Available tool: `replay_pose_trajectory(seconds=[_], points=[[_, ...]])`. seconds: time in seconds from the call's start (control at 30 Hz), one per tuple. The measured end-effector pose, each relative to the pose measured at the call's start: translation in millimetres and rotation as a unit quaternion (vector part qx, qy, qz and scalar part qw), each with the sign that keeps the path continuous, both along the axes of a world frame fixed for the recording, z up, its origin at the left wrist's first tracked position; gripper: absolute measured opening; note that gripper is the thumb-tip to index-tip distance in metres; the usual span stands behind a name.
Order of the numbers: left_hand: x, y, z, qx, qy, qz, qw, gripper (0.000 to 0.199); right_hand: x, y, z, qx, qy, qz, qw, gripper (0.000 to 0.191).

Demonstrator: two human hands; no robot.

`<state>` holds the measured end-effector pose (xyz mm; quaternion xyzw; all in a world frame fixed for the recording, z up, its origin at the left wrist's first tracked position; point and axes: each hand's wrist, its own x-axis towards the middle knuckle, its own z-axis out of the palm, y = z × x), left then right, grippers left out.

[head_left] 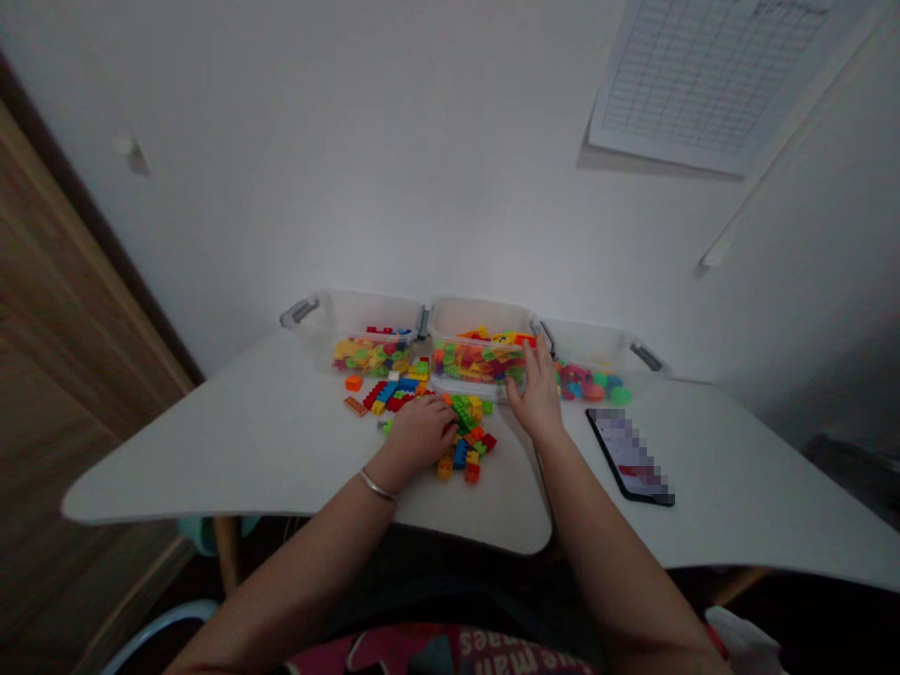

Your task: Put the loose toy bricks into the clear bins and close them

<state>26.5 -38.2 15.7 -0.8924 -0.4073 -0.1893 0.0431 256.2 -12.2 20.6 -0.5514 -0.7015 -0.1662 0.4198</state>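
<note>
My left hand [424,431] rests over a loose pile of toy building bricks [460,456] on the white table, its fingers curled down among them beside a green brick [467,409]. What those fingers hold, if anything, is hidden. At the front right of the middle clear plastic box [485,314] is my right hand [538,389]. Its thumb and fingers are apart, with the fingertips near the rim and nothing visible held. Inside that box lie many small red, yellow, orange and green pieces [471,359].
A left clear box [366,307] holds yellow and green pieces, and a right box [583,337] holds colourful rounded pieces. A phone [628,457] lies right of my right forearm. The wall stands behind the boxes; the table's front edge [211,517] is near me.
</note>
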Motion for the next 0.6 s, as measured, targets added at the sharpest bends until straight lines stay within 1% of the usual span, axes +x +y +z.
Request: replay_pose_trajectory(seconds=[0.17, 0.33, 0.4, 0.5, 0.53, 0.6], points=[[-0.9, 0.5, -1.8, 0.002, -0.01, -0.005, 1.0, 0.019, -3.0, -11.9, -16.7, 0.002, 0.013, 0.008, 1.0, 0.07], [-1.1, 1.2, -3.4, 0.002, -0.009, -0.003, 1.0, 0.019, -2.9, -19.4, -34.4, -0.04, 0.041, 0.043, 0.997, 0.066], [-0.9, 1.1, -3.1, 0.001, -0.006, -0.001, 1.0, 0.019, -1.7, -18.4, -40.6, -0.058, 0.057, 0.058, 0.995, 0.058], [-0.5, 0.1, -1.9, -0.001, -0.004, 0.005, 1.0, 0.017, -0.3, -15.1, -48.5, -0.107, 0.048, 0.105, 0.988, 0.037], [-0.3, -0.4, -1.4, 0.0, -0.004, 0.006, 1.0, 0.017, -0.2, -14.2, -50.4, -0.126, 0.038, 0.123, 0.984, 0.034], [-0.1, -1.3, -0.5, 0.003, -0.005, 0.007, 1.0, 0.017, -0.6, -12.9, -52.7, -0.154, 0.017, 0.151, 0.976, 0.036]])
